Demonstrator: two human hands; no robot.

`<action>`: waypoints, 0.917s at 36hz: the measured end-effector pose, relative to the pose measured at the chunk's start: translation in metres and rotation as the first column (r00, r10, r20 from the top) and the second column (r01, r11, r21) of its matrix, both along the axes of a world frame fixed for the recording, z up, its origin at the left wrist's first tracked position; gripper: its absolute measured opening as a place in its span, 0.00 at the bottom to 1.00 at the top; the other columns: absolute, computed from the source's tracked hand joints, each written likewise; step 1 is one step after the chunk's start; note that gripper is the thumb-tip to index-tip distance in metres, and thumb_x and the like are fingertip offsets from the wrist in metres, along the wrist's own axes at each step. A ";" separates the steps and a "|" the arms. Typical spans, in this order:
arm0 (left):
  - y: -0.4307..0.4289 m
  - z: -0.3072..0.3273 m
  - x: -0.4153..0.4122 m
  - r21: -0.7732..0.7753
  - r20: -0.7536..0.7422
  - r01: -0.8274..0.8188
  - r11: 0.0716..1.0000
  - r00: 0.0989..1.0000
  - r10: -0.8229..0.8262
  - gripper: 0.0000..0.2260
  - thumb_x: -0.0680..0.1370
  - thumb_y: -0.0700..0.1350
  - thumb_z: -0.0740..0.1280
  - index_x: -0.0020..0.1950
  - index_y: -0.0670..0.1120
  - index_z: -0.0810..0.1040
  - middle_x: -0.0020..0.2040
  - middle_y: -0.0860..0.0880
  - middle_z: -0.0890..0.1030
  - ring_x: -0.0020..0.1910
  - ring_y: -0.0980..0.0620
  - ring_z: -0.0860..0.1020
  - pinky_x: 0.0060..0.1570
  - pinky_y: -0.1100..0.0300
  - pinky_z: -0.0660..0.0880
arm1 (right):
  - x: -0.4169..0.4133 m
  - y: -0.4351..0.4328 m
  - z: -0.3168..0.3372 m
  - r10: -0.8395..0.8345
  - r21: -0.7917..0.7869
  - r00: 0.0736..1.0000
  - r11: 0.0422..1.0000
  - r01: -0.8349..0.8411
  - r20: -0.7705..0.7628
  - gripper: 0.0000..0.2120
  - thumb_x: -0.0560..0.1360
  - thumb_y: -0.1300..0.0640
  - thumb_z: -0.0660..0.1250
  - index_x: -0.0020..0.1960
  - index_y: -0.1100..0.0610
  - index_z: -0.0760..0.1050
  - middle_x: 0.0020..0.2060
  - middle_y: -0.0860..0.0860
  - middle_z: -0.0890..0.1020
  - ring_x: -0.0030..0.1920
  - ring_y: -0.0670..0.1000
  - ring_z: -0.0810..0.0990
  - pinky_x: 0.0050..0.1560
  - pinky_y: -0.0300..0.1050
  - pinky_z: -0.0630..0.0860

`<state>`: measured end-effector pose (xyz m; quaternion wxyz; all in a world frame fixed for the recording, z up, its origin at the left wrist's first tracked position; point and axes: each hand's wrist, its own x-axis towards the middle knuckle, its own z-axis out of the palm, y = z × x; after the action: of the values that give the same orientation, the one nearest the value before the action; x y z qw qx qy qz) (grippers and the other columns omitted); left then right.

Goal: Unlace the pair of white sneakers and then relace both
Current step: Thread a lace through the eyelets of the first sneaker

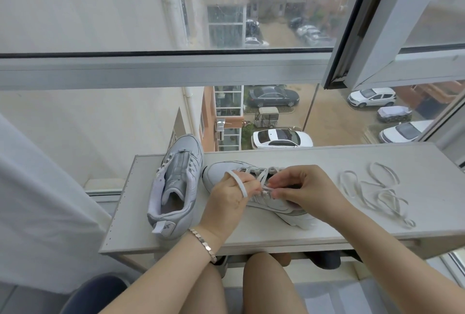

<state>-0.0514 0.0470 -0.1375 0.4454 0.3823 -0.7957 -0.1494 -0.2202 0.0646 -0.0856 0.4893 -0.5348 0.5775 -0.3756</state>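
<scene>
I read no words; the heel tab (161,227) of the sneaker (176,183) near the worktop's (352,160) left edge shows perhaps an X.

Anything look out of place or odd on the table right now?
Nothing damaged. Only the loose lace sprawls in tangled loops at the table's right end, apart from the laceless sneaker at the left.

Left arm (163,271): bare, entering from the lower left, forearm angled up and to the right.
Left grip (230,196): back of hand upward, fingers curled, a loop of lace (239,184) lying across them, fingertips closed on it.
Right arm (377,238): bare, entering from the lower right.
Right grip (302,185): knuckles up, thumb and forefinger pinching the lace, just beside the left fingertips.
</scene>
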 end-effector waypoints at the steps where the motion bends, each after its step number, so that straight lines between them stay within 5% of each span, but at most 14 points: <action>1: 0.001 -0.002 -0.002 0.034 -0.028 -0.008 0.999 1.000 0.009 0.10 0.74 0.43 0.64 0.40 0.40 0.82 0.40 0.47 0.79 0.43 0.52 0.72 0.45 0.60 0.72 | 0.000 0.000 0.000 0.003 -0.001 1.000 1.000 -0.003 -0.005 0.13 0.66 0.72 0.73 0.36 0.54 0.80 0.29 0.47 0.83 0.25 0.40 0.77 0.25 0.32 0.70; 8: 0.009 -0.005 -0.010 0.221 -0.225 -0.019 0.975 0.972 0.070 0.05 0.69 0.35 0.72 0.42 0.42 0.85 0.38 0.48 0.78 0.40 0.46 0.77 0.42 0.62 0.74 | -0.001 -0.003 0.000 0.014 -0.028 0.997 0.999 -0.016 -0.079 0.12 0.67 0.70 0.73 0.37 0.53 0.81 0.31 0.46 0.84 0.27 0.39 0.77 0.25 0.31 0.70; 12: 0.013 0.004 -0.015 0.439 -0.319 -0.056 0.897 0.923 0.214 0.15 0.66 0.36 0.76 0.38 0.58 0.83 0.35 0.62 0.80 0.42 0.62 0.79 0.44 0.73 0.72 | -0.004 -0.002 -0.001 0.047 -0.033 0.993 0.998 -0.051 -0.111 0.10 0.67 0.67 0.74 0.37 0.52 0.82 0.27 0.46 0.82 0.24 0.42 0.73 0.26 0.33 0.69; 16: 0.016 0.006 -0.020 0.606 -0.363 -0.060 0.793 0.866 0.344 0.15 0.67 0.40 0.76 0.32 0.62 0.81 0.35 0.58 0.83 0.38 0.62 0.80 0.41 0.70 0.75 | -0.007 0.001 -0.001 0.100 -0.073 0.950 0.989 -0.127 -0.295 0.10 0.66 0.60 0.76 0.39 0.46 0.83 0.28 0.46 0.80 0.28 0.43 0.71 0.32 0.35 0.70; 21: 0.021 0.009 -0.022 0.582 -0.361 -0.083 0.809 0.865 0.348 0.12 0.70 0.40 0.74 0.42 0.58 0.79 0.38 0.56 0.83 0.38 0.62 0.81 0.39 0.71 0.75 | 0.001 0.007 -0.002 0.008 -0.203 0.907 0.974 -0.103 -0.421 0.08 0.68 0.60 0.75 0.40 0.47 0.84 0.36 0.52 0.84 0.37 0.53 0.79 0.42 0.42 0.76; 24: 0.026 0.009 -0.026 0.619 -0.449 -0.013 0.785 0.815 0.368 0.16 0.72 0.37 0.72 0.49 0.58 0.75 0.45 0.53 0.83 0.43 0.62 0.81 0.44 0.71 0.75 | 0.010 0.007 0.000 -0.019 -0.262 0.850 0.955 -0.141 -0.526 0.03 0.71 0.60 0.71 0.44 0.56 0.84 0.36 0.49 0.82 0.34 0.44 0.75 0.39 0.32 0.69; 27: 0.037 0.005 -0.034 0.625 -0.395 -0.002 0.781 0.862 0.318 0.23 0.71 0.34 0.70 0.52 0.60 0.69 0.56 0.54 0.74 0.55 0.61 0.75 0.57 0.65 0.72 | 0.017 0.008 0.001 -0.060 -0.299 0.815 0.944 -0.142 -0.577 0.05 0.73 0.61 0.68 0.45 0.62 0.82 0.40 0.53 0.80 0.41 0.49 0.75 0.44 0.37 0.68; 29: 0.044 0.003 -0.042 0.591 -0.289 -0.027 0.806 0.926 0.244 0.23 0.69 0.38 0.72 0.52 0.58 0.65 0.59 0.60 0.63 0.63 0.64 0.64 0.65 0.65 0.62 | 0.020 0.009 0.003 -0.078 -0.281 0.804 0.953 -0.113 -0.589 0.06 0.74 0.61 0.67 0.45 0.62 0.81 0.44 0.54 0.80 0.46 0.52 0.76 0.49 0.40 0.68; 33: 0.040 0.002 -0.053 0.526 0.036 -0.304 0.794 0.941 0.337 0.33 0.71 0.49 0.70 0.71 0.44 0.58 0.70 0.51 0.55 0.70 0.54 0.53 0.68 0.64 0.50 | 0.028 0.006 0.012 -0.048 -0.236 0.792 0.964 -0.123 -0.608 0.07 0.76 0.58 0.65 0.44 0.60 0.80 0.42 0.54 0.80 0.44 0.52 0.76 0.49 0.43 0.70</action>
<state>-0.1046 0.0870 -0.1356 0.3664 0.6136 -0.6345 -0.2942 -0.1921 0.0709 -0.0733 0.2093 -0.6987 0.6380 -0.2470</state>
